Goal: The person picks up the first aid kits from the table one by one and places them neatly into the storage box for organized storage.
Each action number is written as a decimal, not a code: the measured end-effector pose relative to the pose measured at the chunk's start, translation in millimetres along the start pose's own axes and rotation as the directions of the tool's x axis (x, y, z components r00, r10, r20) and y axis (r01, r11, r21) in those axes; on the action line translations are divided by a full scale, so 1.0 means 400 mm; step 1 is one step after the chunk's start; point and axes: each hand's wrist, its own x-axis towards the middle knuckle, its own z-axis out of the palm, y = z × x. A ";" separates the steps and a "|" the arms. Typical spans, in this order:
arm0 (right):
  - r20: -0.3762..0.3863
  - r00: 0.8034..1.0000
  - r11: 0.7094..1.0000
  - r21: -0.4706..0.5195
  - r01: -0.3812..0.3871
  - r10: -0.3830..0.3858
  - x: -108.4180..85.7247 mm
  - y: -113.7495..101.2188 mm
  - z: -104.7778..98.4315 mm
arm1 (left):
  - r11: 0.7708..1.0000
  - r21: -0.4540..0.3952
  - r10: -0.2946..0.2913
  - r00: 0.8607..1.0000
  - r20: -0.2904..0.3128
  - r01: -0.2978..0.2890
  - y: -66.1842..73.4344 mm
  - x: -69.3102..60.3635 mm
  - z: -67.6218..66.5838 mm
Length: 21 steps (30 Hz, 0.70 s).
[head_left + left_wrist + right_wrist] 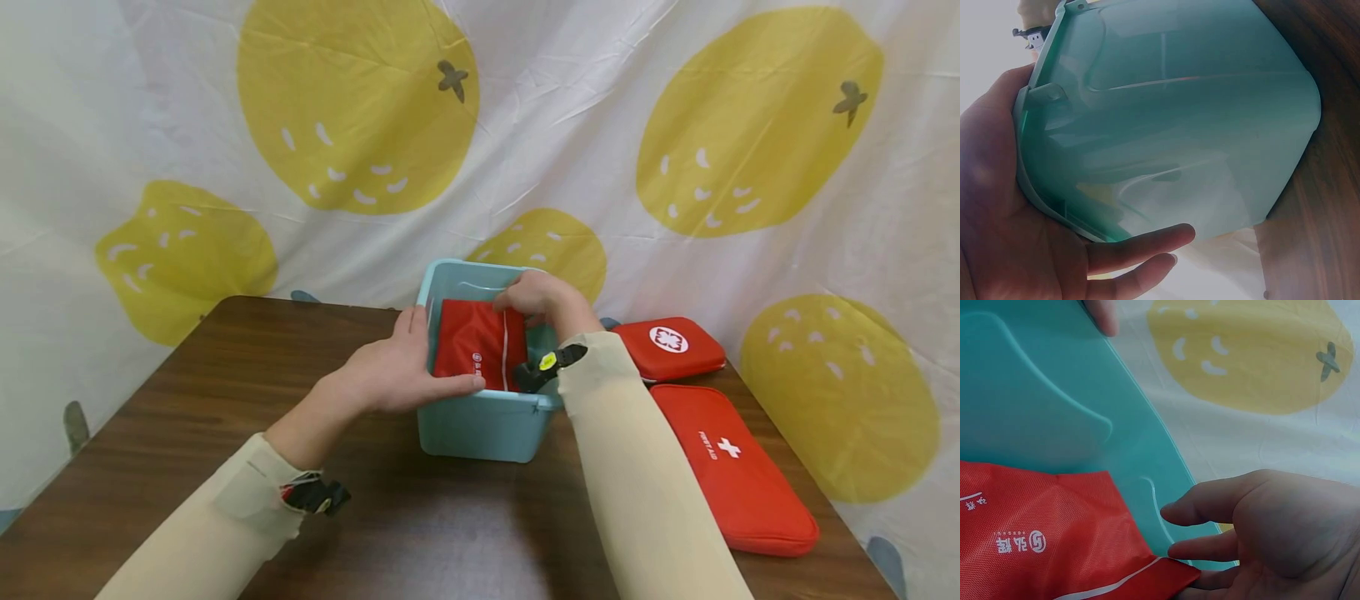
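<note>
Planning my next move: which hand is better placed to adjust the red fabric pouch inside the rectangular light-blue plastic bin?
Right, probably: the right hand reaches into the bin and is at the edge of the pouch. The left hand rests on the bin's rim, so it seems better for steadying.

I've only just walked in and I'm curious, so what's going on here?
A person is handling a red pouch that sits inside a light blue bin on a wooden table. The left-hand grip is on the bin's rim at the near left corner. The right-hand grip reaches into the bin by the pouch, thumb and forefinger apart. Two red cases, one marked FIRST AID, lie to the bin's right.
</note>
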 end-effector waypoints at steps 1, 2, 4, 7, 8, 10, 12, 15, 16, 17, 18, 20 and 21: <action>-0.011 1.000 1.000 -0.010 0.004 -0.004 -0.001 0.000 0.000 | 1.000 0.000 -0.001 1.000 0.001 0.001 0.000 -0.001 0.000; -0.025 1.000 1.000 -0.020 0.008 -0.008 -0.002 -0.001 0.001 | 1.000 0.001 -0.002 1.000 0.000 0.002 0.000 -0.001 -0.001; -0.047 0.999 0.998 -0.053 0.024 -0.026 -0.004 -0.002 0.000 | 1.000 -0.002 -0.004 1.000 -0.001 0.004 0.000 -0.001 -0.002; -0.072 0.995 0.994 -0.093 0.061 -0.067 -0.004 -0.002 -0.001 | 1.000 -0.004 -0.007 1.000 -0.002 0.007 -0.001 -0.001 -0.002; -0.078 0.994 0.992 -0.105 0.075 -0.083 -0.004 -0.002 -0.002 | 1.000 -0.004 -0.006 1.000 -0.003 0.006 -0.001 -0.002 -0.002; -0.089 0.990 0.988 -0.119 0.097 -0.108 -0.003 -0.001 -0.004 | 1.000 -0.007 -0.006 1.000 -0.002 0.006 -0.001 -0.002 -0.002; -0.102 0.987 0.986 -0.127 0.112 -0.125 -0.001 0.001 -0.004 | 1.000 -0.011 -0.008 1.000 0.000 0.008 -0.002 -0.003 -0.002; -0.106 0.986 0.987 -0.110 0.114 -0.126 0.003 0.001 -0.005 | 1.000 -0.019 -0.013 1.000 0.003 0.013 -0.002 -0.004 -0.003; -0.103 0.987 0.988 -0.105 0.112 -0.123 0.004 0.001 -0.005 | 1.000 -0.021 -0.014 1.000 0.004 0.014 -0.002 -0.004 -0.003; -0.102 0.987 0.989 -0.095 0.113 -0.123 0.005 0.000 -0.005 | 1.000 -0.020 -0.015 1.000 0.004 0.015 -0.002 -0.003 -0.003; -0.103 0.987 0.989 -0.086 0.116 -0.125 0.006 -0.001 -0.004 | 1.000 -0.018 -0.015 1.000 0.003 0.015 -0.002 -0.003 -0.003; -0.110 0.985 0.990 -0.064 0.125 -0.132 0.008 -0.004 -0.005 | 1.000 -0.016 -0.014 1.000 0.003 0.014 -0.001 -0.003 -0.004; -0.117 0.984 0.990 -0.051 0.131 -0.136 0.008 -0.005 -0.006 | 1.000 -0.017 -0.012 1.000 0.003 0.012 -0.001 -0.003 -0.004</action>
